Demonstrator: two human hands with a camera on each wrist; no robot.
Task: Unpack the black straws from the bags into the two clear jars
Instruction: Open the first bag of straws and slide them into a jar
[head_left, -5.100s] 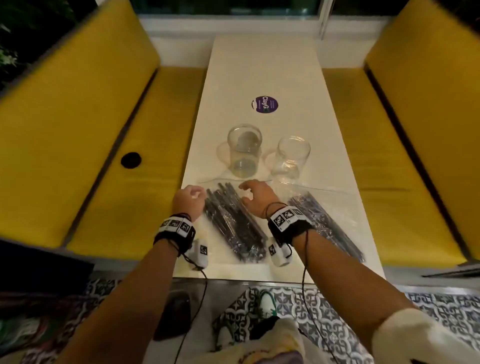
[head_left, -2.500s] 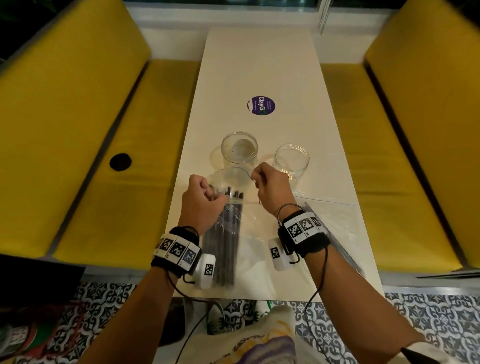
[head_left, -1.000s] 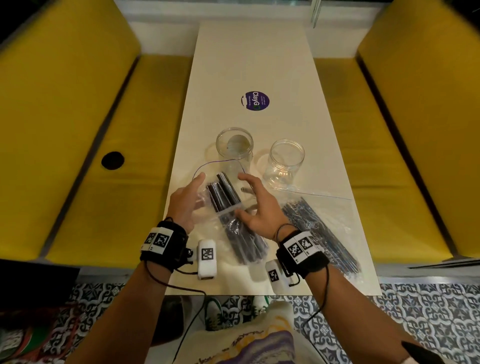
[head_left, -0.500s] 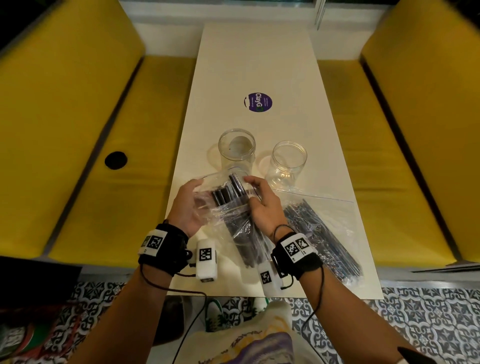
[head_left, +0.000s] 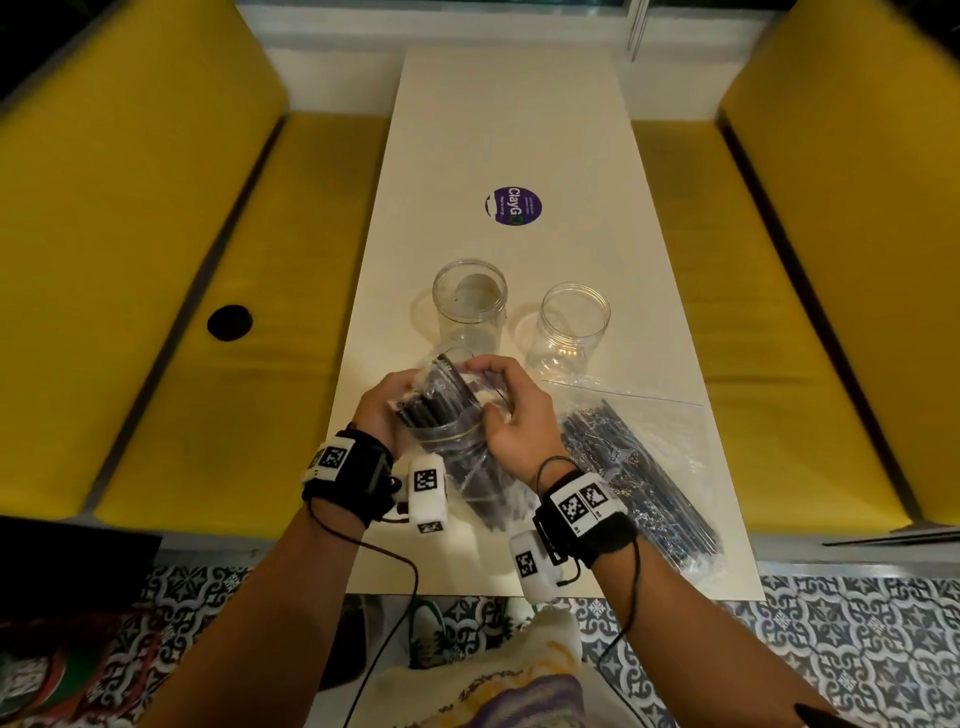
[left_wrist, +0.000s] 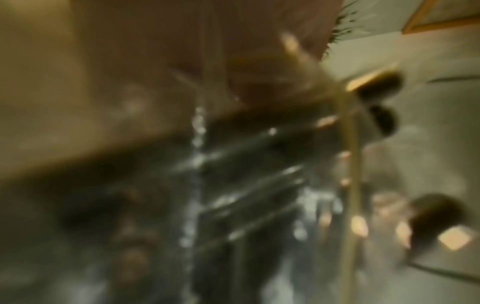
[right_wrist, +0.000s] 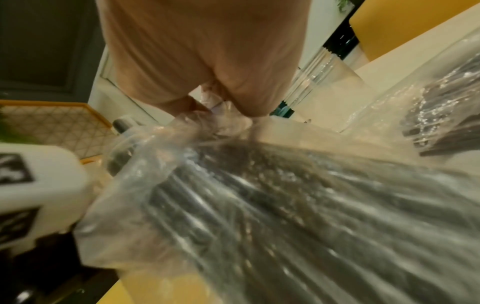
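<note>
A clear bag of black straws (head_left: 457, 447) is lifted off the white table (head_left: 509, 135) between both hands. My left hand (head_left: 384, 410) grips its left side near the mouth. My right hand (head_left: 506, 410) pinches the bag's open rim and holds its right side. The straw tops (head_left: 431, 410) show inside the opened mouth. The right wrist view shows the same bag of straws (right_wrist: 272, 205) up close; the left wrist view is blurred, with dark straws (left_wrist: 246, 174). Two empty clear jars, the left jar (head_left: 470, 306) and the right jar (head_left: 569, 327), stand just beyond the hands. A second bag of straws (head_left: 639, 467) lies flat to the right.
Yellow bench seats (head_left: 223, 312) run along both sides of the narrow table. A purple round sticker (head_left: 511, 205) sits on the table past the jars. A black round hole (head_left: 228, 322) marks the left seat. Patterned floor tiles lie below the near table edge.
Over the last second both hands have taken hold of the bag, raised its mouth end off the table and pulled the opening wider; the straw tops are now nearer the left jar.
</note>
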